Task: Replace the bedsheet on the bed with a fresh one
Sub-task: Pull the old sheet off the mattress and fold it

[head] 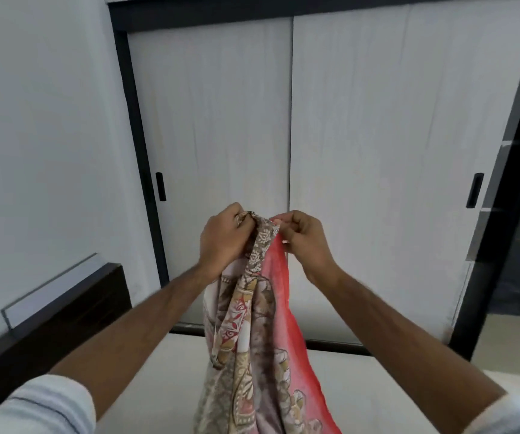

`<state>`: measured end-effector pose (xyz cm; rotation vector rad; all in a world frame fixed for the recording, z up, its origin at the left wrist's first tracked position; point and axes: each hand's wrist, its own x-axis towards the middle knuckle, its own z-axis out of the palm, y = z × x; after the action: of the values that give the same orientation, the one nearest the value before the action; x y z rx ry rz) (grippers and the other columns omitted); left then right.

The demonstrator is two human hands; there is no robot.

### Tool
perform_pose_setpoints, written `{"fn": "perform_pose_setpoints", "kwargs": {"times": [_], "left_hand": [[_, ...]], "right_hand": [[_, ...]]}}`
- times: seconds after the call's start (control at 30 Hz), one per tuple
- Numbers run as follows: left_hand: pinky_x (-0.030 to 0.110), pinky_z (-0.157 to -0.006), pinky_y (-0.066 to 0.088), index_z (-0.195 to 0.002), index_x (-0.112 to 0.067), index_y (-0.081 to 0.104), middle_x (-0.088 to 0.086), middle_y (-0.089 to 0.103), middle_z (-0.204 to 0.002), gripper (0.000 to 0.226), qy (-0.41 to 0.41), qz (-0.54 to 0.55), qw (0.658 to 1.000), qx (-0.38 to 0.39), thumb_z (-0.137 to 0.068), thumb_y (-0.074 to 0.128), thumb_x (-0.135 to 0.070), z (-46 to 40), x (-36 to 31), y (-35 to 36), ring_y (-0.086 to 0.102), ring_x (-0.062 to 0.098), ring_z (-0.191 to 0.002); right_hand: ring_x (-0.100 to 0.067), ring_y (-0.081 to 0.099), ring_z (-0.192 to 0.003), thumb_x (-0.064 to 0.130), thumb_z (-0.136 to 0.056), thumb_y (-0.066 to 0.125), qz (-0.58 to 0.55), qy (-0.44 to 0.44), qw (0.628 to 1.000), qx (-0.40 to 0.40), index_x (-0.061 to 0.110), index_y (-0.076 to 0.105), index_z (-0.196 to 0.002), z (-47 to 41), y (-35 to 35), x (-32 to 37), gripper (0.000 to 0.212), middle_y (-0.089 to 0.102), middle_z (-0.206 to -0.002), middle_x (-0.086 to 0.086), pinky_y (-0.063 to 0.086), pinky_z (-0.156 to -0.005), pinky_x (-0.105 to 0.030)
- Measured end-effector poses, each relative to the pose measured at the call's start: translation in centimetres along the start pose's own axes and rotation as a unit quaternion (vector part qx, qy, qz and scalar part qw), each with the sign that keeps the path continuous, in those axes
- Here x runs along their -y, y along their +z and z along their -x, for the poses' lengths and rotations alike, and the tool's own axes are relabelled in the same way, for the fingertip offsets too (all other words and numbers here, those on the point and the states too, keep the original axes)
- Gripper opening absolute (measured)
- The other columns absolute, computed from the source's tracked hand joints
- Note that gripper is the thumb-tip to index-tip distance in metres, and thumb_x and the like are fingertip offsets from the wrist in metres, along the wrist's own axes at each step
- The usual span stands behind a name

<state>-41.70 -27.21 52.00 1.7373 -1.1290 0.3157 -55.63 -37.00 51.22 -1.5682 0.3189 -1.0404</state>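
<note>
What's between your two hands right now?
In the head view, only the bunched top edge of the patterned bedsheet, pinched by the left hand and right hand; the rest hangs down.

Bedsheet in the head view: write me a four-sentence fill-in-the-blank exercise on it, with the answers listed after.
1. The patterned bedsheet is gripped at its top edge by ____ hands.
2. The sheet hangs down over the bare white ____.
3. Behind the left hand and right hand stands a wardrobe whose sliding doors are ____.
4. The sheet's plain side is coloured ____.

Answers: both; mattress; closed; red
</note>
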Motion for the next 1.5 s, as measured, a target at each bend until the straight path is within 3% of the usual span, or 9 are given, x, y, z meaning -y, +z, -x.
{"fn": "perform_pose_setpoints", "kwargs": {"times": [0.3, 0.53, 0.8, 0.9, 1.07, 1.2, 1.37, 1.43, 1.5], "left_hand": [[0.040, -0.058, 0.042, -0.085, -0.013, 0.046, -0.002, 0.056, -0.069, 0.026, -0.010, 0.003, 0.999, -0.048, -0.103, 0.048, -0.031, 1.1, 0.5, 2.9, 0.054, 0.020, -0.064], [0.030, -0.051, 0.032, -0.090, -0.014, 0.048, -0.009, 0.054, -0.068, 0.023, -0.036, -0.016, 0.999, -0.035, -0.102, 0.055, -0.033, 1.1, 0.1, 3.2, 0.050, 0.010, -0.059], [0.027, -0.046, 0.026, -0.101, -0.018, 0.037, -0.012, 0.049, -0.066, 0.020, 0.026, -0.105, 0.994, -0.023, -0.099, 0.057, -0.024, 1.2, -0.8, 4.1, 0.047, 0.006, -0.052], [0.025, -0.046, 0.023, -0.103, -0.016, 0.038, -0.014, 0.045, -0.064, 0.020, 0.055, -0.124, 0.991, -0.013, -0.098, 0.056, -0.022, 1.4, -1.2, 4.4, 0.043, 0.004, -0.051], [0.025, -0.045, 0.022, -0.107, -0.015, 0.041, -0.014, 0.045, -0.062, 0.023, 0.087, -0.153, 0.984, -0.003, -0.095, 0.059, -0.024, 1.3, -1.2, 5.0, 0.042, 0.004, -0.048], [0.027, -0.046, 0.030, -0.108, -0.014, 0.042, -0.015, 0.041, -0.061, 0.024, 0.087, -0.170, 0.982, 0.004, -0.097, 0.061, -0.025, 0.9, -1.3, 5.7, 0.045, 0.008, -0.048], [0.022, -0.046, 0.026, -0.114, -0.014, 0.042, -0.012, 0.050, -0.068, 0.030, 0.103, -0.210, 0.972, 0.035, -0.099, 0.059, -0.033, 0.9, -1.8, 5.9, 0.040, 0.003, -0.048], [0.021, -0.046, 0.021, -0.115, -0.014, 0.041, -0.011, 0.051, -0.070, 0.028, 0.108, -0.231, 0.966, 0.042, -0.100, 0.056, -0.032, 0.9, -2.1, 5.9, 0.038, 0.004, -0.047], [0.022, -0.045, 0.019, -0.114, -0.015, 0.041, -0.009, 0.054, -0.072, 0.025, 0.113, -0.259, 0.958, 0.045, -0.100, 0.055, -0.030, 0.9, -2.3, 5.9, 0.037, 0.006, -0.047]], "right_hand": [[-0.023, 0.067, -0.082, 0.015, -0.095, 0.060, 0.010, -0.026, 0.998, -0.053, 0.020, 0.069, -0.087, 3.4, 1.4, -1.5, 0.013, 0.072, -0.088, -0.010, 0.055, -0.079, -0.062], [-0.031, 0.070, -0.091, 0.024, -0.095, 0.059, 0.018, -0.028, 0.997, -0.072, 0.023, 0.070, -0.091, 3.9, 0.9, -1.6, 0.011, 0.074, -0.090, -0.006, 0.055, -0.081, -0.061], [-0.039, 0.069, -0.083, 0.021, -0.097, 0.058, -0.002, -0.026, 0.995, -0.100, 0.026, 0.066, -0.097, 4.3, 0.3, -1.0, 0.010, 0.074, -0.083, -0.012, 0.054, -0.071, -0.065], [-0.026, 0.070, -0.077, 0.015, -0.100, 0.053, 0.054, -0.066, 0.992, -0.097, 0.035, 0.067, -0.111, 4.9, 0.1, -0.6, 0.026, 0.075, -0.082, -0.008, 0.058, -0.071, -0.056], [0.008, 0.065, -0.101, 0.006, -0.099, 0.050, 0.212, -0.142, 0.962, -0.094, 0.027, 0.072, -0.118, 4.4, -0.9, -0.1, 0.035, 0.070, -0.112, 0.018, 0.054, -0.095, -0.029], [0.027, 0.054, -0.094, 0.000, -0.097, 0.050, 0.265, -0.192, 0.942, -0.076, 0.022, 0.070, -0.122, 4.5, -1.4, 0.2, 0.038, 0.062, -0.110, 0.023, 0.046, -0.090, -0.006], [0.005, 0.063, -0.098, 0.004, -0.098, 0.050, 0.346, -0.219, 0.911, -0.050, 0.024, 0.061, -0.134, 4.1, -1.7, -0.1, 0.043, 0.072, -0.117, 0.004, 0.047, -0.088, -0.008], [-0.006, 0.068, -0.089, 0.006, -0.098, 0.050, 0.381, -0.222, 0.897, -0.033, 0.022, 0.059, -0.136, 3.9, -1.9, -0.2, 0.042, 0.075, -0.107, -0.002, 0.052, -0.083, -0.016], [-0.011, 0.069, -0.075, 0.005, -0.099, 0.047, 0.354, -0.178, 0.918, -0.022, 0.023, 0.054, -0.130, 3.7, -2.0, 0.0, 0.037, 0.075, -0.091, -0.006, 0.057, -0.070, -0.027]]}}
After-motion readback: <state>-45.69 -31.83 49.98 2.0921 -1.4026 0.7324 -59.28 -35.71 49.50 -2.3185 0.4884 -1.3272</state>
